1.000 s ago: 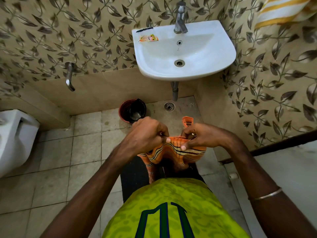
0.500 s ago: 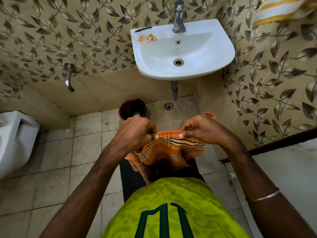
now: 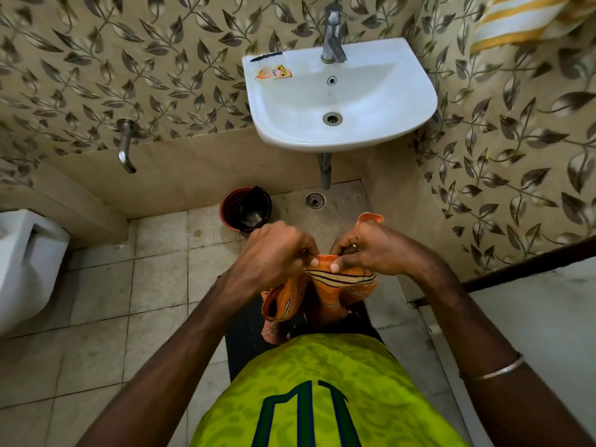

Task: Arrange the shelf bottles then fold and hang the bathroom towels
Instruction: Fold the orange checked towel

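Observation:
An orange towel with dark and cream stripes [image 3: 335,282] hangs bunched in front of my body, above the floor. My left hand [image 3: 277,250] pinches its top edge with thumb and fingers. My right hand [image 3: 371,250] pinches the same edge just beside it, the thumbs almost touching. One orange corner [image 3: 371,218] sticks up behind my right hand. A second towel, white with yellow stripes [image 3: 522,17], hangs at the top right on the wall. No bottles or shelf are in view.
A white washbasin [image 3: 416,104] with a tap [image 3: 332,37] is mounted ahead, a sachet [image 3: 274,72] on its rim. Below stand a red bucket [image 3: 230,208], a floor drain [image 3: 315,200] and a wall spout [image 3: 124,146]. A white toilet [image 3: 25,262] is left, a door sill [image 3: 516,269] right.
My hands spread the towel's top edge apart half a second ago, then came back together, so the cloth between them is bunched again.

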Tool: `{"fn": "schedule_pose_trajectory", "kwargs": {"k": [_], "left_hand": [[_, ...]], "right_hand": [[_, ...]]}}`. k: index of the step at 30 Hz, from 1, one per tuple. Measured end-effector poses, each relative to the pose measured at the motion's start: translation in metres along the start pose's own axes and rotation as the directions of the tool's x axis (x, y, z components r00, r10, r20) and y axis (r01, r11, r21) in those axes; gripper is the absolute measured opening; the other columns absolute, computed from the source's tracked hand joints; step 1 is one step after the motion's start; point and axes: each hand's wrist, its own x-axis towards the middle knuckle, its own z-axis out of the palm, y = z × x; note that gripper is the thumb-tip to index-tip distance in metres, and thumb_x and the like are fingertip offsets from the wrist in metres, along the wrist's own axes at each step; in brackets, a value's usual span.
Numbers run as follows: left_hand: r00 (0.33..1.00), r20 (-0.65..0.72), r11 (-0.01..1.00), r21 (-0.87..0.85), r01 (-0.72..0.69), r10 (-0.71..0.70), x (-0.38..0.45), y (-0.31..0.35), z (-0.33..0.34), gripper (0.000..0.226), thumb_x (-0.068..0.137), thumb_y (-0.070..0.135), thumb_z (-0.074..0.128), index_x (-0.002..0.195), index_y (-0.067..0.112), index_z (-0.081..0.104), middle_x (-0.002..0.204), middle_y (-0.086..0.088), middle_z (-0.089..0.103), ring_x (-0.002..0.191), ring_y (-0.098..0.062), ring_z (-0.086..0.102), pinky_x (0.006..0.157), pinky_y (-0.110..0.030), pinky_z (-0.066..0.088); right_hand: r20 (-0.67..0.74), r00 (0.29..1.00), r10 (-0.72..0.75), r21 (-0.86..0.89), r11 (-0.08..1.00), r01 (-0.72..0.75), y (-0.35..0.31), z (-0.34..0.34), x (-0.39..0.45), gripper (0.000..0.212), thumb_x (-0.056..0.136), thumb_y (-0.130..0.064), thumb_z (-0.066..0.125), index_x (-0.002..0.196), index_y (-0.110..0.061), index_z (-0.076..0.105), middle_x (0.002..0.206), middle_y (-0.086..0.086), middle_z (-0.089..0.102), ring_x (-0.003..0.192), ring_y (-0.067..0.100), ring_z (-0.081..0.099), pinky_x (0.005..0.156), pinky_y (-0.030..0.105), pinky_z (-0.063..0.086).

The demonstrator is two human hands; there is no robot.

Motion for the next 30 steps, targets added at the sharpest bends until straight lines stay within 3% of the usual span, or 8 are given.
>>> {"fn": "schedule_pose_trajectory", "kwargs": {"k": [3,8,15,20,26,30], "left_hand": [[1.0,0.002,1.0,0.019,-0.011,0.011,-0.002,-0.002,-0.003,0.02,0.094,0.036,0.064,0.111,0.03,0.073,0.096,0.011,0.076,0.088,-0.006,0.069,0.07,-0.025,0.053],[0.999,0.024,1.0,-0.006,0.028,-0.028,-0.005,-0.009,-0.009,0.022,0.093,0.039,0.066,0.111,0.03,0.074,0.098,0.011,0.076,0.09,-0.007,0.07,0.073,-0.029,0.057],[0.997,0.023,0.997,-0.037,0.07,-0.069,-0.009,-0.013,-0.013,0.022,0.092,0.037,0.068,0.111,0.028,0.074,0.1,0.01,0.077,0.091,-0.005,0.07,0.069,-0.021,0.051],[0.994,0.022,0.993,-0.038,0.11,-0.11,-0.015,-0.019,-0.018,0.022,0.091,0.037,0.069,0.109,0.026,0.075,0.099,0.01,0.077,0.092,-0.007,0.07,0.075,-0.029,0.058],[0.987,-0.005,0.986,-0.04,0.16,-0.16,-0.021,-0.027,-0.023,0.02,0.091,0.036,0.069,0.108,0.029,0.075,0.101,0.012,0.076,0.092,-0.005,0.068,0.077,-0.029,0.057],[0.982,-0.023,0.982,-0.047,0.185,-0.186,-0.022,-0.032,-0.026,0.018,0.09,0.036,0.07,0.106,0.029,0.076,0.097,0.012,0.077,0.086,-0.003,0.067,0.075,-0.03,0.057]], "right_hand": [[0.061,0.997,0.04,0.024,0.999,-0.042,0.007,-0.002,-0.004,0.013,0.087,-0.03,0.077,0.097,-0.036,0.072,0.1,-0.01,0.077,0.091,0.002,0.073,0.084,0.033,0.062],[0.031,0.995,0.099,0.019,0.995,-0.099,0.019,-0.007,-0.01,0.012,0.088,-0.028,0.076,0.1,-0.029,0.075,0.102,-0.01,0.077,0.094,0.006,0.072,0.084,0.034,0.061],[-0.048,0.996,0.081,-0.008,0.997,-0.081,0.016,-0.009,-0.01,0.009,0.089,-0.028,0.075,0.091,-0.037,0.073,0.088,-0.02,0.073,0.08,-0.009,0.068,0.066,0.014,0.05],[-0.036,0.995,0.088,-0.047,0.995,-0.09,0.021,-0.009,-0.012,0.011,0.092,-0.024,0.072,0.097,-0.034,0.074,0.093,-0.019,0.072,0.089,-0.003,0.068,0.074,0.02,0.056],[-0.001,0.994,0.109,-0.123,0.987,-0.108,0.025,-0.01,-0.012,0.018,0.094,-0.023,0.071,0.111,-0.024,0.075,0.104,-0.012,0.075,0.095,0.002,0.07,0.083,0.027,0.06],[-0.02,0.988,0.153,-0.137,0.979,-0.154,0.032,-0.01,-0.012,0.019,0.093,-0.025,0.071,0.112,-0.027,0.075,0.102,-0.013,0.076,0.092,0.002,0.07,0.085,0.035,0.061]]}}
